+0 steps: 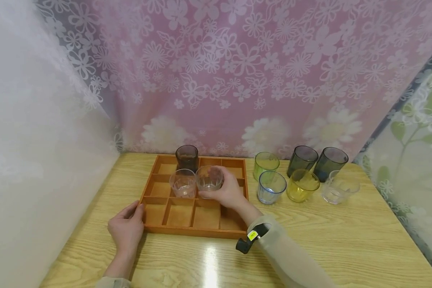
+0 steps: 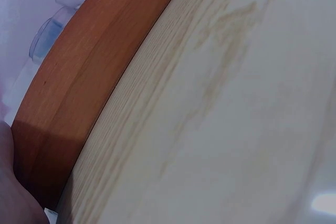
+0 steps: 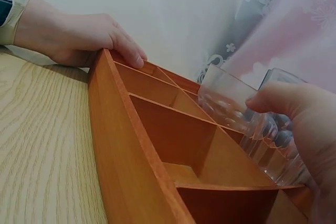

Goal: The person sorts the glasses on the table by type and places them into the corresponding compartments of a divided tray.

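A wooden divided tray (image 1: pixel 173 231) lies on the table. My right hand (image 1: pixel 227 190) grips a clear glass (image 1: pixel 206 182) from its right side, over the tray's middle row. Beside it on the left, another clear glass (image 1: pixel 183 185) stands in a middle-row compartment, close to the held one. Behind that, a dark smoky glass (image 1: pixel 188 162) stands in the back row. My left hand (image 1: pixel 127 230) holds the tray's front left corner, its fingers over the rim in the right wrist view. The tray's front wall (image 2: pixel 89 61) fills much of the left wrist view.
Right of the tray stand a green glass (image 1: pixel 266 164), a blue-rimmed glass (image 1: pixel 271 190), a yellow glass (image 1: pixel 302 188), two dark glasses (image 1: pixel 304 158) and a clear glass (image 1: pixel 335 190). A flowered curtain (image 1: pixel 219 80) hangs behind the table (image 1: pixel 309 240).
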The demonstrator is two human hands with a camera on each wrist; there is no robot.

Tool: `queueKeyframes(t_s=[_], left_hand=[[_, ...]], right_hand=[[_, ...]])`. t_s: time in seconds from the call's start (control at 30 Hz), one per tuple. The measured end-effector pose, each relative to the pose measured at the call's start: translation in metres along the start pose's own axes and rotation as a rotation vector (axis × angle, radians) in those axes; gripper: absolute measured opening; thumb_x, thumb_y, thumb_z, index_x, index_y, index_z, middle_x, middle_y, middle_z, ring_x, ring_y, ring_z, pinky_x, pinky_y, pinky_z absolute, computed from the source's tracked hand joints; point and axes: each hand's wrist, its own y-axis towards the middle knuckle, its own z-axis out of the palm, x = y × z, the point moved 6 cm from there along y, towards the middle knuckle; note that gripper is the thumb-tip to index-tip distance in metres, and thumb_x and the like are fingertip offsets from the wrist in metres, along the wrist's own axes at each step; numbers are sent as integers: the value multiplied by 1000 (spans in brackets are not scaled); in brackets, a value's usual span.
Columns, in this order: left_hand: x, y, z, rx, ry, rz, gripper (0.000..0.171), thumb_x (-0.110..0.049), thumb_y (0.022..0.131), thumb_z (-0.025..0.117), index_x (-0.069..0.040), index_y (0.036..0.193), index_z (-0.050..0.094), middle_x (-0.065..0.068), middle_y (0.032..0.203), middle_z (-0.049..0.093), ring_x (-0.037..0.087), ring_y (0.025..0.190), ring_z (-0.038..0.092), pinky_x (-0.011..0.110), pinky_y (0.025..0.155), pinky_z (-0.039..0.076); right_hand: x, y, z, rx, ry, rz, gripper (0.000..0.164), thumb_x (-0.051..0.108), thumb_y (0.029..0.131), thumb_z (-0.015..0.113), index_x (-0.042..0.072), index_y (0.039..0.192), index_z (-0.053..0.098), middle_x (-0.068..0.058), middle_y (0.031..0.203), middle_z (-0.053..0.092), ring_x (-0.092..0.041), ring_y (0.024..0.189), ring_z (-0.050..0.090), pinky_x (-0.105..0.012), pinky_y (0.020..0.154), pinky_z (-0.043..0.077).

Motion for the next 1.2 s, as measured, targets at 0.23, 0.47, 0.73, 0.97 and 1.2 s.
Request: queueKeyframes(t_s=[0.23,0.47,0.73,0.97,1.2], left_hand=[[-2,-1,-1,1,-1,-2,21,-9,93,83,3,109,82,22,105,77,-12,78,66,10,68,55],[0,0,-1,-17,17,-1,19,-9,92,83,2,108,82,21,102,77,-11,77,67,11,66,56],[-2,-2,0,-7,9,4,20,-9,92,83,4,108,82,22,103,77,-12,77,66,10,66,55],[0,-2,1,-14,40,0,20,-10,92,83,2,109,82,20,104,77,-13,78,65,9,66,55],[3,-1,1,-18,55,-9,21,-12,93,83,1,110,82,19,105,78,-14,79,65,9,69,55]], right_hand=[[-1,0,1,19,-26,5,87,24,73,101,1,144,56,-13,136,65,-27,125,60,-45,108,50],[-1,0,3,54,-13,-13,94,19,72,101,3,150,51,-17,143,63,-26,129,60,-43,113,47],[2,-3,0,75,7,1,94,19,74,100,5,152,49,-17,147,61,-25,133,58,-42,115,46],[7,-8,-10,77,67,31,97,19,75,100,6,155,46,-17,152,56,-27,139,54,-44,119,41],[20,-17,-30,40,83,-14,89,15,77,98,8,151,49,-18,149,57,-33,138,54,-45,119,41]])
